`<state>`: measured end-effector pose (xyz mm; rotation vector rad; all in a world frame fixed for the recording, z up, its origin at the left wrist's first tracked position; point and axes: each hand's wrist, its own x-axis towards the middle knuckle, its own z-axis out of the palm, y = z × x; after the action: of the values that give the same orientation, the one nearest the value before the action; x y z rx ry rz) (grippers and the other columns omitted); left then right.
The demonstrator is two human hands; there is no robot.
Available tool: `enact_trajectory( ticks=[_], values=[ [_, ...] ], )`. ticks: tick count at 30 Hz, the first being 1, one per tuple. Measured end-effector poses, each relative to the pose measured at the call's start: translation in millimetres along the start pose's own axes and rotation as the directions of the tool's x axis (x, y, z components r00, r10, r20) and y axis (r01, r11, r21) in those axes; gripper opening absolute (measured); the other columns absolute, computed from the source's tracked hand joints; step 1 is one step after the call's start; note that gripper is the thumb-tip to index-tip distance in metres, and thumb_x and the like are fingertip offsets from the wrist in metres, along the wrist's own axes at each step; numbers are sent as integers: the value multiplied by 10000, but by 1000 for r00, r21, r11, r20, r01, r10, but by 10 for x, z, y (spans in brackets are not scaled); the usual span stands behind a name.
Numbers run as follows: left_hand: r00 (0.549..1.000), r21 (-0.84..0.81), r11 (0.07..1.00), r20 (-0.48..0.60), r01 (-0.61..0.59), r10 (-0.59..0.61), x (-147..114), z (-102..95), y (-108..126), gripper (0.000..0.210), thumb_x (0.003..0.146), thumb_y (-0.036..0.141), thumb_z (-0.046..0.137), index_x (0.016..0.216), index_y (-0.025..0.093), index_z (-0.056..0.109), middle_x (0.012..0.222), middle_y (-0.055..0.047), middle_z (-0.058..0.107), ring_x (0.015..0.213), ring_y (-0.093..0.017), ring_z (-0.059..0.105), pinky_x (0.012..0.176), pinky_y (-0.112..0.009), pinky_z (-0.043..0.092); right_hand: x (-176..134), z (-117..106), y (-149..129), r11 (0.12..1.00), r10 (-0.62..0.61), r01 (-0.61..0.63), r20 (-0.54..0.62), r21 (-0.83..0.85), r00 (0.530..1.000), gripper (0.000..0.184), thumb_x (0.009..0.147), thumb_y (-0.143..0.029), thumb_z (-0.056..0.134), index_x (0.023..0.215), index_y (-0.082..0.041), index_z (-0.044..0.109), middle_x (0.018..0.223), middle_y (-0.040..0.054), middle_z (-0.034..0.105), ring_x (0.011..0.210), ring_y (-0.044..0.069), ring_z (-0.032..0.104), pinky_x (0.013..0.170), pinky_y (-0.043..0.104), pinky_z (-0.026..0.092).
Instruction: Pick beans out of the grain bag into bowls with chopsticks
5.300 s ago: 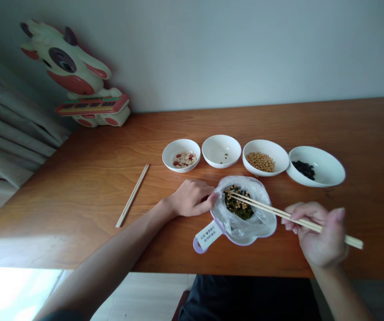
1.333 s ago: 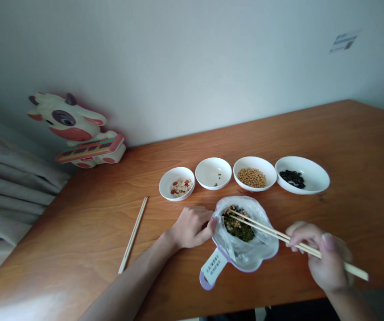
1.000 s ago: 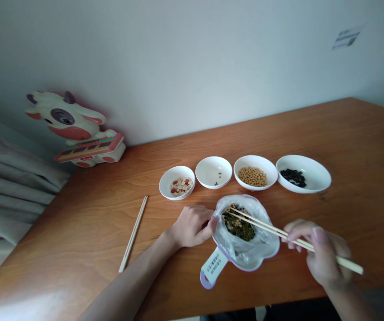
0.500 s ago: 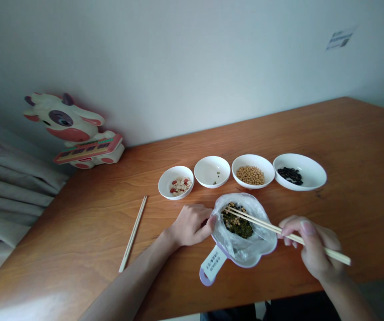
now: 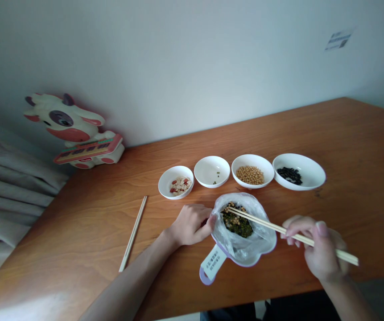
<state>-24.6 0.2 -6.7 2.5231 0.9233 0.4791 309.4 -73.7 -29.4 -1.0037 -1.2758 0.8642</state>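
My left hand [image 5: 193, 225] is closed on the left edge of a purple-rimmed scoop-shaped bowl [image 5: 257, 261] and its clear plastic bag lining [image 5: 258, 207]. Inside the bag lie mixed beans [image 5: 240, 225], mostly green with some yellow ones. My right hand [image 5: 319, 245] grips a pair of wooden chopsticks [image 5: 268, 224], whose tips reach into the beans near the bag's left side. Whether a bean is pinched between the tips is too small to tell. A labelled handle [image 5: 212, 266] sticks out from the bowl towards me.
Behind the lined bowl stand white bowls: one with pale and reddish pieces [image 5: 180, 185], one with a few green beans [image 5: 213, 169], one with yellow beans [image 5: 250, 175], one with black beans [image 5: 289, 175]. Spare chopsticks [image 5: 133, 232] lie left. A cow toy [image 5: 78, 133] stands by the wall.
My right hand has shifted slightly to the right with the chopsticks, and their tips have moved slightly right within the beans. My left hand stays in place.
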Motion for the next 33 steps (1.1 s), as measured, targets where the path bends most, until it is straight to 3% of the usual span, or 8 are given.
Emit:
enact_trajectory(
  ticks=[7,18,24,33],
  values=[
    [1000,9,1000,6,2,-2,-10,-1,-2,413,1115,358,328,775,194,495,728,-34,627,659,-161,521,677,-319,362,21,16,-31,1000,-8,7,53,14,999,609,1080,-514,335,782,-219,776,695,76,675,605,188,601,527,321,461],
    [1000,4,1000,8,6,-6,-10,8,-9,437,1120,374,315,773,193,511,721,-39,631,650,-161,528,672,-320,374,6,-24,22,998,-22,31,188,-47,982,485,1088,-419,348,904,-243,761,837,67,696,662,185,616,575,332,477],
    [1000,3,1000,10,6,-6,-10,11,-18,426,1119,370,322,776,194,504,727,-36,632,654,-159,528,676,-321,375,-4,-11,16,999,-23,25,125,-20,992,500,1089,-377,344,860,-241,766,734,73,656,709,217,634,595,349,481],
    [1000,-2,1000,8,1,-1,-9,-1,-2,426,1117,365,325,771,196,508,716,-34,626,651,-161,538,665,-321,375,-11,-7,1,999,27,-30,75,37,997,579,1095,-449,316,829,-239,786,750,78,676,616,182,584,548,330,471]
  ],
)
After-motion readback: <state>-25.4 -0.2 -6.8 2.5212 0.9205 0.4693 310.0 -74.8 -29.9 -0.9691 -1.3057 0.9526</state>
